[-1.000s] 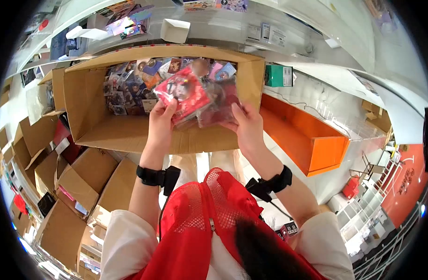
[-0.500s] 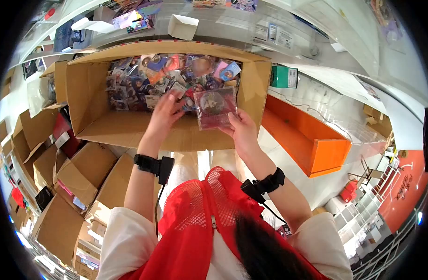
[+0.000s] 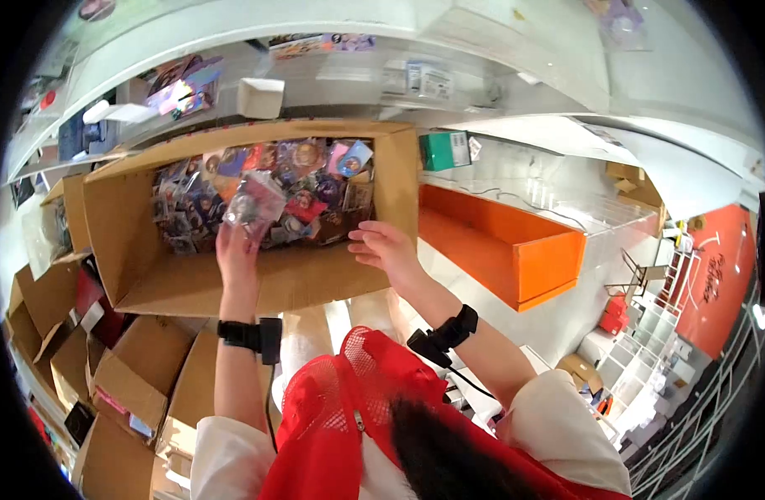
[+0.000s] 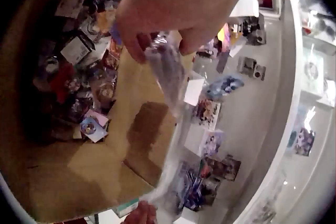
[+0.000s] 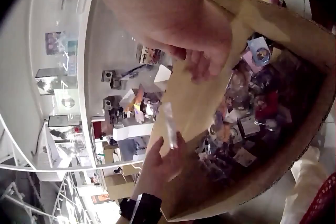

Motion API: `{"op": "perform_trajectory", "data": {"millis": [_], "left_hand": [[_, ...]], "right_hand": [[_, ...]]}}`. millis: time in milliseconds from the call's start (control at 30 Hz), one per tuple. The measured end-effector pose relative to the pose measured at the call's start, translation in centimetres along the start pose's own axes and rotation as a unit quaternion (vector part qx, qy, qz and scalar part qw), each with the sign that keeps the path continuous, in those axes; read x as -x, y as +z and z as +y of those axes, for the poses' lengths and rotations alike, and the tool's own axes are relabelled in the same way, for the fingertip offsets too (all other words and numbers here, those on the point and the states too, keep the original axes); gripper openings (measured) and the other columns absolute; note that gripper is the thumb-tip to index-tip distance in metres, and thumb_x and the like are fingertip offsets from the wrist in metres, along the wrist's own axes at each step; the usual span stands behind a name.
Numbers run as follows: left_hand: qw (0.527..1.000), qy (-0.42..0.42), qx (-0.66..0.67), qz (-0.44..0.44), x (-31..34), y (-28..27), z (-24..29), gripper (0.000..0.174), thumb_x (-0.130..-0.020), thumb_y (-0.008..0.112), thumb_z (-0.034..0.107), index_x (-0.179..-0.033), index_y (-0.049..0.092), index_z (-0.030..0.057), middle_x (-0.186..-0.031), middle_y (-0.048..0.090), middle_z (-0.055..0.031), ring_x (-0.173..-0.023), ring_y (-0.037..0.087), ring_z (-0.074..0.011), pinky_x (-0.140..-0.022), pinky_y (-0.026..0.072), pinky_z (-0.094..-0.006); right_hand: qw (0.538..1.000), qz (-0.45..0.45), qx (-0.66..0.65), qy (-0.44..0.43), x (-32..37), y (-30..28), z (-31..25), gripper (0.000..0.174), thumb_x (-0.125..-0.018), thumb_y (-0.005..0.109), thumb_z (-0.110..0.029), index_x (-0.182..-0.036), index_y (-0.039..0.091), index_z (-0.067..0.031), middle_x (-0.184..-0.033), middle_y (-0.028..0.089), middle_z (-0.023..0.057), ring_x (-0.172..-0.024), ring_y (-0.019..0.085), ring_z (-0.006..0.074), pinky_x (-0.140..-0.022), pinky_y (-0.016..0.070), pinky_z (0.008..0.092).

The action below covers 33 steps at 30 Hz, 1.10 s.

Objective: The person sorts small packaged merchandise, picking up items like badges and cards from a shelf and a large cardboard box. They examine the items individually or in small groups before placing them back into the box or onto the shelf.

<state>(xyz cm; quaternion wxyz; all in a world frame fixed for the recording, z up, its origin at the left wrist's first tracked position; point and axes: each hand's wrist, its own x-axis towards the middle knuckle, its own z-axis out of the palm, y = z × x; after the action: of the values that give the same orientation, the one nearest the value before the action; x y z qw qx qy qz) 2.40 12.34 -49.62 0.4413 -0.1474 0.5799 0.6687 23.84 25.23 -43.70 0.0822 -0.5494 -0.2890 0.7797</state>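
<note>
The left arm (image 3: 239, 367) is running nearly straight forward to the near edge of the cardboard box (image 3: 396, 187), and the left hand (image 3: 238, 254) is hovering over its opening, left of the middle, thumb and fingers holding a pinch. The right arm (image 3: 492, 358) is slanting inward toward the box's near right corner, where the right hand (image 3: 388, 252) is hanging, its relaxed fingers bending slightly and pointing toward the opening.
</note>
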Motion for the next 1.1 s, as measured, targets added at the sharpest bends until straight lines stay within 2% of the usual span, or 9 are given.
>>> {"op": "perform_trajectory", "data": {"millis": [67, 233, 333, 467, 667, 800, 900, 1000, 1100], "left_hand": [[0.997, -0.040, 0.011, 0.060, -1.8, -3.6, -0.5, 0.071, -0.082, 0.056, 0.019, -0.133, 0.009, 0.0062, -0.127, 0.034, -0.0099, -0.117, 0.035, -0.0242, -0.094, 0.0330, -0.0372], [0.995, -0.040, 0.011, 0.087, -0.7, -5.3, 0.0, 0.057, -0.086, 0.048, 0.020, -0.132, 0.017, 0.0109, -0.130, 0.031, -0.0082, -0.119, 0.034, -0.0262, -0.097, 0.0287, -0.0399], [0.996, -0.047, 0.040, 0.057, -0.1, -5.9, -0.6, 0.054, -0.088, 0.046, 0.021, -0.132, 0.018, 0.0098, -0.130, 0.032, -0.0076, -0.119, 0.034, -0.0260, -0.095, 0.0299, -0.0383], [0.996, -0.059, 0.057, 0.032, 0.3, -5.5, -1.5, 0.052, -0.088, 0.045, 0.023, -0.132, 0.021, 0.0084, -0.131, 0.031, -0.0075, -0.119, 0.035, -0.0253, -0.094, 0.0313, -0.0369], [0.997, -0.064, 0.046, -0.006, 0.8, -3.3, -2.0, 0.046, -0.088, 0.046, 0.020, -0.129, 0.029, 0.0088, -0.130, 0.034, -0.0055, -0.115, 0.039, -0.0232, -0.089, 0.0357, -0.0358], [0.997, -0.062, 0.044, -0.033, 1.1, -2.8, -1.7, 0.044, -0.086, 0.048, 0.019, -0.127, 0.033, 0.0109, -0.126, 0.039, -0.0033, -0.111, 0.043, -0.0207, -0.086, 0.0372, -0.0334], [0.997, -0.056, 0.032, -0.040, 1.8, -3.0, -1.6, 0.043, -0.085, 0.049, 0.020, -0.126, 0.036, 0.0117, -0.123, 0.043, -0.0019, -0.107, 0.045, -0.0186, -0.084, 0.0376, -0.0322], [0.997, -0.056, 0.025, -0.048, 1.7, -4.1, -1.8, 0.042, -0.085, 0.050, 0.020, -0.125, 0.038, 0.0121, -0.121, 0.045, -0.0009, -0.104, 0.046, -0.0171, -0.083, 0.0377, -0.0318], [0.996, -0.070, 0.039, -0.037, 1.3, -5.3, -2.5, 0.042, -0.085, 0.050, 0.019, -0.124, 0.038, 0.0128, -0.120, 0.046, -0.0003, -0.102, 0.047, -0.0165, -0.083, 0.0378, -0.0309]], "right_hand": [[1.000, -0.002, 0.007, 0.009, -0.1, -0.6, -0.8, 0.027, -0.085, 0.045, -0.011, -0.110, 0.045, -0.0014, -0.104, 0.055, 0.0114, -0.088, 0.057, 0.0197, -0.075, 0.0456, 0.0305], [0.998, -0.012, 0.020, -0.055, 0.4, -2.6, -7.2, 0.022, -0.085, 0.044, -0.010, -0.105, 0.048, -0.0022, -0.099, 0.058, 0.0084, -0.085, 0.058, 0.0169, -0.071, 0.0455, 0.0270], [0.960, 0.020, 0.104, -0.259, 3.0, -2.2, -15.1, 0.019, -0.085, 0.045, -0.010, -0.101, 0.051, -0.0012, -0.091, 0.059, 0.0067, -0.083, 0.056, 0.0143, -0.070, 0.0448, 0.0257], [0.793, 0.079, 0.211, -0.566, 7.2, -2.4, -27.0, 0.014, -0.084, 0.048, -0.008, -0.096, 0.052, -0.0012, -0.086, 0.058, 0.0059, -0.073, 0.052, 0.0119, -0.070, 0.0431, 0.0239], [0.518, 0.367, 0.453, -0.626, 4.2, -7.5, -43.5, 0.059, -0.069, 0.067, -0.035, -0.106, 0.048, 0.0071, -0.102, 0.053, 0.0176, -0.094, 0.051, 0.0215, -0.080, 0.0418, 0.0315], [0.734, 0.253, 0.504, -0.379, 2.8, -9.3, -48.7, 0.078, -0.068, 0.068, -0.042, -0.116, 0.035, 0.0111, -0.112, 0.047, 0.0204, -0.103, 0.048, 0.0241, -0.086, 0.0378, 0.0304], [0.784, 0.129, 0.471, -0.383, 2.7, -7.7, -49.1, 0.079, -0.066, 0.071, -0.038, -0.116, 0.035, 0.0106, -0.112, 0.046, 0.0209, -0.102, 0.048, 0.0236, -0.084, 0.0391, 0.0292], [0.589, 0.321, 0.552, -0.495, -1.5, -8.4, -50.2, 0.081, -0.059, 0.075, -0.037, -0.111, 0.038, 0.0128, -0.100, 0.054, 0.0194, -0.090, 0.054, 0.0217, -0.076, 0.0437, 0.0292], [0.612, 0.274, 0.498, -0.550, -2.0, -7.6, -50.4, 0.066, -0.058, 0.077, -0.030, -0.103, 0.048, 0.0090, -0.092, 0.058, 0.0157, -0.082, 0.056, 0.0170, -0.070, 0.0435, 0.0279]]}}
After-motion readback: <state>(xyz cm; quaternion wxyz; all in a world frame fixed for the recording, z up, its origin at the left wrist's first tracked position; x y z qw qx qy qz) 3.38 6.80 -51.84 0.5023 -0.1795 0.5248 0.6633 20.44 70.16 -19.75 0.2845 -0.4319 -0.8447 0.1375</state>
